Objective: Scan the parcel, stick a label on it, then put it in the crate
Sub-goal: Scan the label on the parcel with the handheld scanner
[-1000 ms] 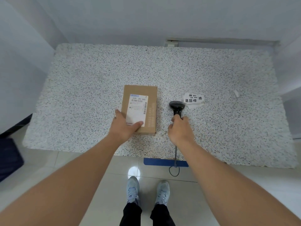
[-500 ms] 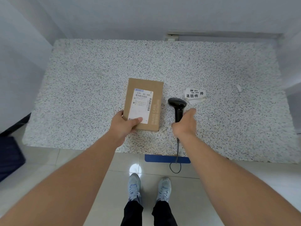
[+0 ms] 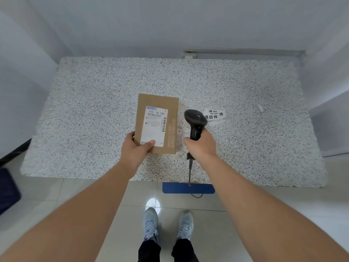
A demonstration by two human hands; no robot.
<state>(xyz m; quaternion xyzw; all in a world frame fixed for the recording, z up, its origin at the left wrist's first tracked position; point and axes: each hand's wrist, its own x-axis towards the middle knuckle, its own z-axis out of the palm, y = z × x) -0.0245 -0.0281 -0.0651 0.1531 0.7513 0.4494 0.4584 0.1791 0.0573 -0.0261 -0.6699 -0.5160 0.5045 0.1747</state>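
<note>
A flat brown cardboard parcel [image 3: 170, 108] with a white shipping label on top is held at its near left corner by my left hand [image 3: 135, 148], thumb on the label. It sits above the middle of the speckled table [image 3: 94, 110]. My right hand [image 3: 202, 146] grips the handle of a black barcode scanner [image 3: 195, 118], lifted just right of the parcel, its head pointing away from me. White stickers with black print [image 3: 214, 115] lie on the table right behind the scanner head. No crate is clearly in view.
The scanner's cable [image 3: 189, 171] runs over the table's near edge down to a blue mat [image 3: 188, 188] on the tiled floor. A small white scrap [image 3: 260, 108] lies at the far right. A dark blue object [image 3: 7, 191] stands on the floor at the left. Walls enclose the table.
My right hand has lifted the scanner off the table and raised its head. My left hand has raised the parcel's near end and drawn it slightly toward the scanner.
</note>
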